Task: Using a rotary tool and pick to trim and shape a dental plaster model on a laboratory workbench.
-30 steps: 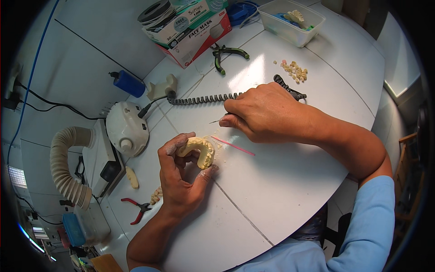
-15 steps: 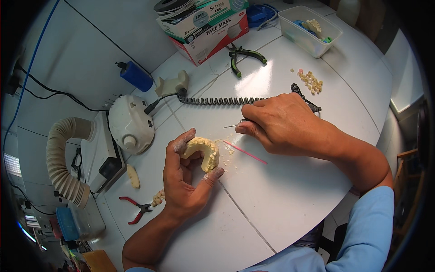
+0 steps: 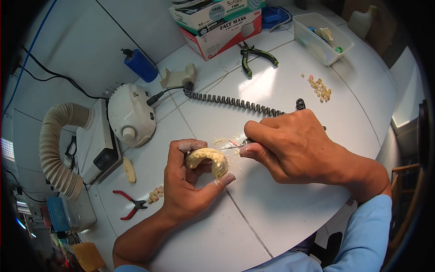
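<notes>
The curved, cream tooth model (image 3: 206, 156) is in the left hand (image 3: 188, 190), with the thumb on one side and the fingers on the other. The right hand (image 3: 297, 147) pinches a thin tool (image 3: 246, 142) with the thumb and first finger; its other fingers are curled in. The tool's tip is right by the model, but I can't tell if they touch.

The right hand hides most of the tool and part of the curly black cord (image 3: 240, 103). A pink stick (image 3: 233, 143) and some crumbs (image 3: 220, 140) lie behind the tool. The cord runs to a white machine (image 3: 132, 113) on the left. Near that are a cream stand (image 3: 179, 77), a blue bottle (image 3: 142, 66) and a fat, bendy hose (image 3: 52, 140). Red pliers (image 3: 131, 206) lie beside a little heap of tan bits (image 3: 156, 194), close to the left wrist. Farther back are two stacked boxes (image 3: 222, 36), green pliers (image 3: 256, 56), a see-through tub (image 3: 301, 35) and a pile of tiny teeth (image 3: 321, 89).

The table (image 3: 204, 240) is white and shiny, with dark lines across it and a round edge. A pale wall (image 3: 113, 36) stands behind, and light makes a bright patch near the green pliers.
</notes>
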A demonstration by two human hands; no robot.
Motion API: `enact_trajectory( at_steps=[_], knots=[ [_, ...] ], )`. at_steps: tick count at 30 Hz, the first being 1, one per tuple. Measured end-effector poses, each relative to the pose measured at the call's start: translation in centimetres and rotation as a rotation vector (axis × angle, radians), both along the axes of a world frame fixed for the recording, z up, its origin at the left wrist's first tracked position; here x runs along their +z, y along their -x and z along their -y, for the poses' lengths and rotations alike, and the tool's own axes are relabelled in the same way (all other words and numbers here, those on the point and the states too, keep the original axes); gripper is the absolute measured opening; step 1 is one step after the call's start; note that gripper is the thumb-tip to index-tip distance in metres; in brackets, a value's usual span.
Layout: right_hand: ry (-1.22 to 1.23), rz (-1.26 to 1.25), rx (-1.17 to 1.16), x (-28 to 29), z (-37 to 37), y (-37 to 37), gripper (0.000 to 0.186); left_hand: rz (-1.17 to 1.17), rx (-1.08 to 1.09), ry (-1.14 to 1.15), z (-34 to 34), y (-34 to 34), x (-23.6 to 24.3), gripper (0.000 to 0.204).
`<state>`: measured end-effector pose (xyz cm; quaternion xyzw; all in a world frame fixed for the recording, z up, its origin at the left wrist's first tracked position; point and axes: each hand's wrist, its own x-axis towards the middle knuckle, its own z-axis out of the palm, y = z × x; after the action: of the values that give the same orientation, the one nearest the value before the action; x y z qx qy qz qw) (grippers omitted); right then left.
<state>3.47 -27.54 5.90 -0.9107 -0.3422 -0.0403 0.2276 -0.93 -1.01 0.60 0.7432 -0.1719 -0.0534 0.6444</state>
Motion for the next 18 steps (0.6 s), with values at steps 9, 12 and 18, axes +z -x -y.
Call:
enact_trajectory(
  at_steps=[9,12,18],
  knots=[
    [0.035,-0.001,0.024,-0.82,0.04,-0.41,0.039,-0.008,0.006,0.003,0.36,0.05,0.15,0.069],
    [0.072,-0.051,0.016,-0.48,0.13,-0.6,0.045,-0.011,-0.002,-0.019,0.58,-0.08,0.45,0.07],
    [0.066,-0.081,0.037,-0.46,0.04,-0.8,0.051,0.032,0.006,-0.183,0.2,-0.03,0.24,0.07]
  ],
)
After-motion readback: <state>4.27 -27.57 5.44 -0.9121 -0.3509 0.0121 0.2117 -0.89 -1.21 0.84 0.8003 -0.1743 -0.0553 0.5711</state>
